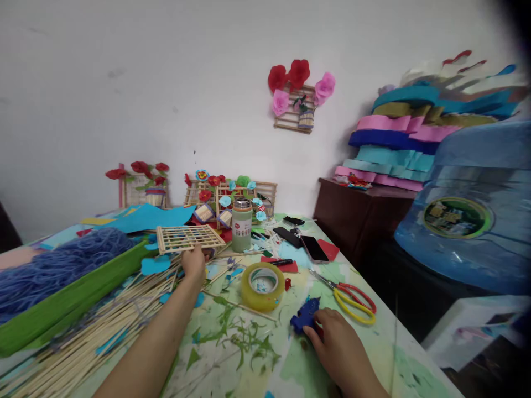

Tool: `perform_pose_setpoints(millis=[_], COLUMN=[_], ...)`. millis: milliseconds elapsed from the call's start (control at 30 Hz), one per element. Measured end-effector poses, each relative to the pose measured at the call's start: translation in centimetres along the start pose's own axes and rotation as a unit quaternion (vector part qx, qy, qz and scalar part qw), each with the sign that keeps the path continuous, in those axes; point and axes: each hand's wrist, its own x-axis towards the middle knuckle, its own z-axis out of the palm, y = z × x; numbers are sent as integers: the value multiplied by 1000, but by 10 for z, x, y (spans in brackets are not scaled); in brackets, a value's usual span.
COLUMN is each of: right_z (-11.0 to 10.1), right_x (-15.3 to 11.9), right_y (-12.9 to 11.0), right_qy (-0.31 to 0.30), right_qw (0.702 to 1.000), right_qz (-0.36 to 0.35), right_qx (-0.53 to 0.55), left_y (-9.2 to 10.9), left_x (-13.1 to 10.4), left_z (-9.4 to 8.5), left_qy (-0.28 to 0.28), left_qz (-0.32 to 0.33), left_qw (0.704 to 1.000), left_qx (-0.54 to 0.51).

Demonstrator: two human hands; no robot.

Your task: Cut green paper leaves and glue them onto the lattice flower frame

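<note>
My left hand point(194, 262) is at the near edge of a small lattice of wooden sticks point(188, 237), its fingers closed on it and partly hidden. The lattice is tilted above the pile of loose sticks point(120, 309). On the right, my right hand point(338, 340) is wrapped around a blue glue gun point(306, 315), whose nozzle points away from me. Between the hands are a roll of yellowish clear tape point(249, 287) and green leaf-like paper scraps point(236, 331). Scissors with red and yellow handles point(354, 304) lie beyond the right hand.
A bottle point(241, 229) stands behind the tape. Phones point(314, 249) and a black marker point(282, 262) lie to its right. Blue cords point(78, 260) and green crepe paper point(74, 293) fill the left. A large water jug point(468, 210) stands beyond the right table edge.
</note>
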Motion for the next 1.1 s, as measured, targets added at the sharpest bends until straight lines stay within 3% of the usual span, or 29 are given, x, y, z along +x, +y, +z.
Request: perform_pose_setpoints(millis=[167, 333, 500, 700, 1100], right_z=[-3, -6, -6, -2, -3], right_x=[1, 1, 1, 2, 1], right_y=[2, 2, 2, 5, 4], right_qy=[-25, -40, -33, -20, -14], right_qw=[999, 998, 998, 998, 998], right_qz=[-1, -9, -17, -17, -19], right_qx=[33, 47, 52, 61, 64], left_y=[5, 32, 51, 46, 21], left_x=[7, 13, 27, 12, -62], left_z=[-3, -24, -38, -29, 35], left_qy=[47, 62, 74, 58, -56], left_qz=[135, 292, 378, 399, 349], left_qw=[988, 947, 903, 883, 866], left_qx=[55, 120, 190, 240, 353])
